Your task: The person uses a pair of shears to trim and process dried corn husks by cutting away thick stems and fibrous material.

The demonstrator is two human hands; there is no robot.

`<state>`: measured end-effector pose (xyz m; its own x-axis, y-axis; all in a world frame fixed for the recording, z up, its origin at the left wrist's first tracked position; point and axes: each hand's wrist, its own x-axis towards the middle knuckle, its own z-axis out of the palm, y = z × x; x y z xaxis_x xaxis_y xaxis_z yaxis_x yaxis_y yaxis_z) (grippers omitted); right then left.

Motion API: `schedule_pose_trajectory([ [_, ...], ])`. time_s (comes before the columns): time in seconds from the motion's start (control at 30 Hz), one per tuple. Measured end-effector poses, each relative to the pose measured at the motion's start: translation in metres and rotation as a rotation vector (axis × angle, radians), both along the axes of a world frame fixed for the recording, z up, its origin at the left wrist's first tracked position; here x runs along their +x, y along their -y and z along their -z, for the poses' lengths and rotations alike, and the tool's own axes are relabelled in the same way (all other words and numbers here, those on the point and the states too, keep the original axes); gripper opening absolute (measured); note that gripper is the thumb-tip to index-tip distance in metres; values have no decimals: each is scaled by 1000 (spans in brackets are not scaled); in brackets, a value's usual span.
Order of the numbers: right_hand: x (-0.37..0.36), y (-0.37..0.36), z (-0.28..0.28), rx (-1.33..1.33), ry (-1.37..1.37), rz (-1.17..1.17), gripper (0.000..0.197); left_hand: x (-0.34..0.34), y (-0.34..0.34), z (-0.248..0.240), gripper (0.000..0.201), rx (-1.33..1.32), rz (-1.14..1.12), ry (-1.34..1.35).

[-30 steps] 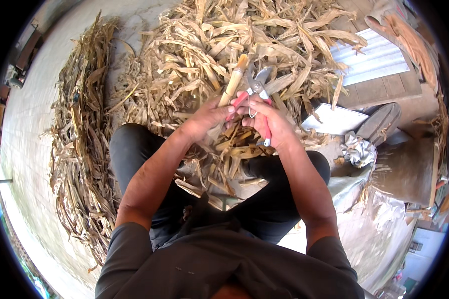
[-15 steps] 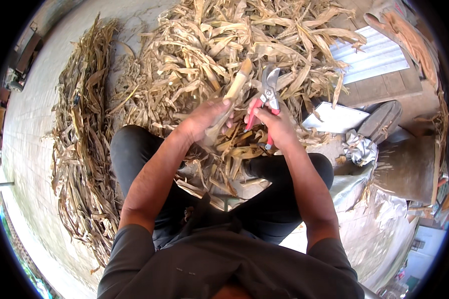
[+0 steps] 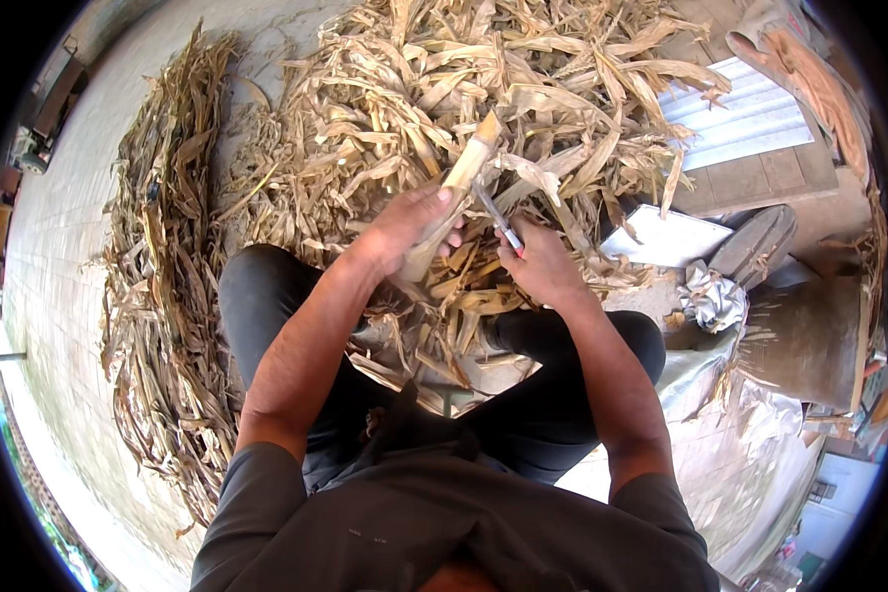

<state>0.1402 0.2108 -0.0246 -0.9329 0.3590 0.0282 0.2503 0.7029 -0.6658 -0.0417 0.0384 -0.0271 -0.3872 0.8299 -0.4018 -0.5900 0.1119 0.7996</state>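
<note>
My left hand is closed round a dry corn stalk, a pale yellow piece with its cut end pointing up and away. In my right hand is a pair of pruning shears, seen edge-on; its handles are mostly hidden by my fingers. The metal blades lie beside the stalk, and I cannot tell whether they touch it. A strip of dry husk sticks out past the blade tips. Beyond both hands spreads a big heap of dry corn leaves, and short stalk pieces lie between my legs.
A long bundle of dry stalks and leaves lies at the left. On the right are a corrugated sheet, a white panel, a shoe sole, crumpled foil and a brown board.
My right hand has turned the shears from showing their open blades and red handles to edge-on, and brought the blades down beside the stalk. My left hand keeps its grip nearly in place.
</note>
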Motion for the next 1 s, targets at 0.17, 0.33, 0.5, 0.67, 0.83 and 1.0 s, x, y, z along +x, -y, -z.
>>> schedule_pose_trajectory([
  [0.17,2,1,-3,110,56,8,22,-3,1,1,42,-1,13,-14],
  [0.33,1,4,-7,194,58,12,23,-6,3,-1,42,45,44,13],
  [0.5,-1,4,-4,310,62,-1,23,-3,1,-1,38,-31,61,-23],
  [0.67,-1,4,-4,317,100,3,24,0,0,-1,33,-54,97,-18],
  [0.83,-1,6,-7,309,100,-6,26,5,-2,-4,32,-97,92,-71],
  [1.0,-1,8,-3,316,75,-10,26,5,-2,3,31,-32,135,-58],
])
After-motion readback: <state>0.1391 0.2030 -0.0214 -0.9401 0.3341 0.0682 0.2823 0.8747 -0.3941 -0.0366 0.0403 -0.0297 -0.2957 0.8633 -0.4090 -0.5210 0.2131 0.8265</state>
